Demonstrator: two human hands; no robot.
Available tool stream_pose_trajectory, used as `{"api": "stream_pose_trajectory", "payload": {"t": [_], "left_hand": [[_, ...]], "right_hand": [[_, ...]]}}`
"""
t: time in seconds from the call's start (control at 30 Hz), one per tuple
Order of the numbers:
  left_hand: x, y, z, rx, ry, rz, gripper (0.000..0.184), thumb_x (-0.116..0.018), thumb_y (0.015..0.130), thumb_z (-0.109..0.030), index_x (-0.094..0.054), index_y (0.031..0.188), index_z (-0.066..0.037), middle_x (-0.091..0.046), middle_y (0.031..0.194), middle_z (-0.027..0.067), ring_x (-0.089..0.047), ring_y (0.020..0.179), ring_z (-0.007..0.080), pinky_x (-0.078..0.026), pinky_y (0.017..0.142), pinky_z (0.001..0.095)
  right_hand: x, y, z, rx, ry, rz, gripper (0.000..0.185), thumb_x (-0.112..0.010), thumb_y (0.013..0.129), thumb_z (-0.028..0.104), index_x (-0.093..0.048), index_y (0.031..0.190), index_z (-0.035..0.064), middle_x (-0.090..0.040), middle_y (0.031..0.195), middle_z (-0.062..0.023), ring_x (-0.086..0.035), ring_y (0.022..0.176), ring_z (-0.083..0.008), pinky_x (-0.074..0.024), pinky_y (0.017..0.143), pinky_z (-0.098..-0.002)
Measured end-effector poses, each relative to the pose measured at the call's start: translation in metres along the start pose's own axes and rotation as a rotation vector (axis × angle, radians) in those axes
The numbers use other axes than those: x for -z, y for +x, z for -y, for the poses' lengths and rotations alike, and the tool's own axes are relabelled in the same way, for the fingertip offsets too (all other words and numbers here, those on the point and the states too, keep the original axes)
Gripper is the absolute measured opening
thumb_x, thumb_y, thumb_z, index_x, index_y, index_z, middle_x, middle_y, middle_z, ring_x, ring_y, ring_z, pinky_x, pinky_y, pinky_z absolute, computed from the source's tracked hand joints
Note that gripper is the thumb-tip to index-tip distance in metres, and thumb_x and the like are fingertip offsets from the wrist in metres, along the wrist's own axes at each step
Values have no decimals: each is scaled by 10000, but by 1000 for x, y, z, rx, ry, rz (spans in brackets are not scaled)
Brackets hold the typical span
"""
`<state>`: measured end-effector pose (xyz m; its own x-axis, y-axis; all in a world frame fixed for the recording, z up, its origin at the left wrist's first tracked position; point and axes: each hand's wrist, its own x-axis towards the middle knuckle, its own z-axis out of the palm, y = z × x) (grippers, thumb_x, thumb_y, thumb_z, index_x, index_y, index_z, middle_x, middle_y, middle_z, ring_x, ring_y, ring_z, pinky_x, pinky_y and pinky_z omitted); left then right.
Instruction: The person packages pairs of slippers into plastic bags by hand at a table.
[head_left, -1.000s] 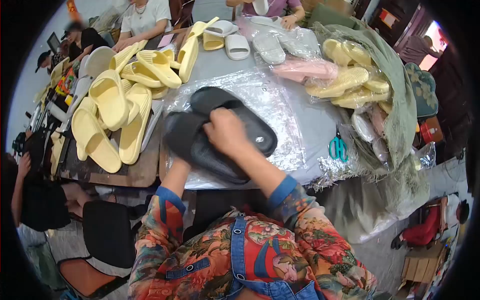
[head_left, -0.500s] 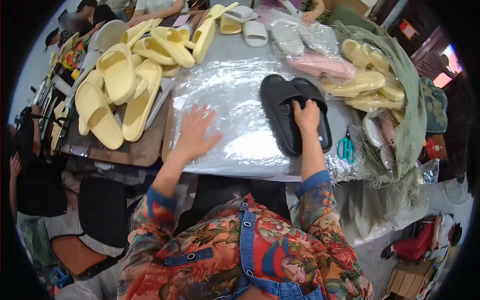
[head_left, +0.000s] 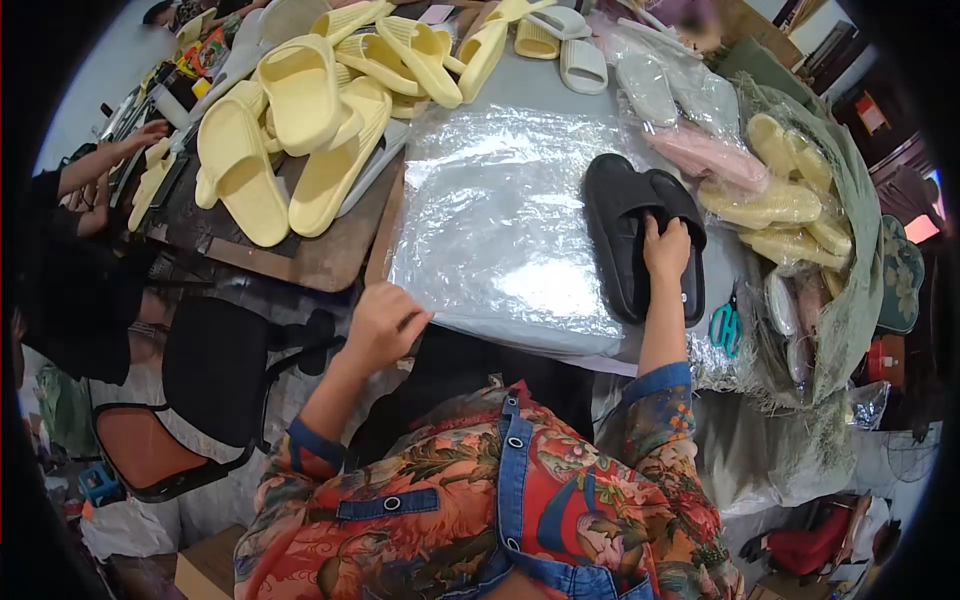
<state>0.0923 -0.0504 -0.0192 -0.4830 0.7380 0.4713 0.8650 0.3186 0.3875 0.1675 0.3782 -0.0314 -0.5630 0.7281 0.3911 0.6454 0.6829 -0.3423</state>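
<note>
A pair of black slippers [head_left: 618, 235] lies side by side on the right part of a clear plastic bag [head_left: 490, 235]. My right hand [head_left: 668, 250] grips the pair where the two straps meet, fingers inside the openings. At the table's front edge, by the near left corner of the bag, my left hand [head_left: 383, 328] is closed with its fingers curled. Whether it pinches the plastic there is hidden. Teal-handled scissors [head_left: 725, 328] rest right of the slippers.
Loose yellow slippers [head_left: 300, 95] are heaped at the left. Grey slippers [head_left: 583, 66] sit at the back. Bagged yellow slippers [head_left: 760, 203] and a pink pair [head_left: 706, 155] fill a green sack [head_left: 860, 250] at the right. An office chair [head_left: 212, 370] stands at lower left; another person's arm [head_left: 110, 160] reaches in.
My left hand has drawn back from spread over the bag to the table's front edge, its fingers curling closed. My right hand still holds the black slippers. The view has shifted left.
</note>
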Motion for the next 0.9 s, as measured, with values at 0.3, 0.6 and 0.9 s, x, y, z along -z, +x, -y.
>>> {"api": "stream_pose_trajectory", "payload": {"t": [0.3, 0.6, 0.9], "left_hand": [[-50, 128, 104, 387, 33, -374, 235, -592, 860, -238, -599, 925, -13, -611, 899, 198, -600, 854, 371, -465, 742, 453], [-64, 212, 88, 455, 57, -527, 131, -640, 803, -232, -621, 837, -107, -633, 901, 96, -563, 923, 299, -403, 804, 463], [-70, 157, 74, 601, 228, -398, 824, -693, 764, -405, -280, 1355, -5, -328, 1338, 239, -352, 1201, 401, -250, 997, 508]], "right_hand": [[14, -1, -2, 106, 238, -62, 372, -641, 816, 301, -562, 824, -62, -568, 890, -251, -540, 858, -444, -424, 760, -480], [15, -50, 28, 229, 213, 123, 298, -625, 821, 221, -563, 921, -52, -568, 984, -263, -531, 937, -438, -420, 823, -466], [9, -57, 27, 290, 252, 60, 313, -609, 835, 196, -562, 1032, -43, -559, 1085, -274, -522, 1001, -441, -416, 874, -457]]}}
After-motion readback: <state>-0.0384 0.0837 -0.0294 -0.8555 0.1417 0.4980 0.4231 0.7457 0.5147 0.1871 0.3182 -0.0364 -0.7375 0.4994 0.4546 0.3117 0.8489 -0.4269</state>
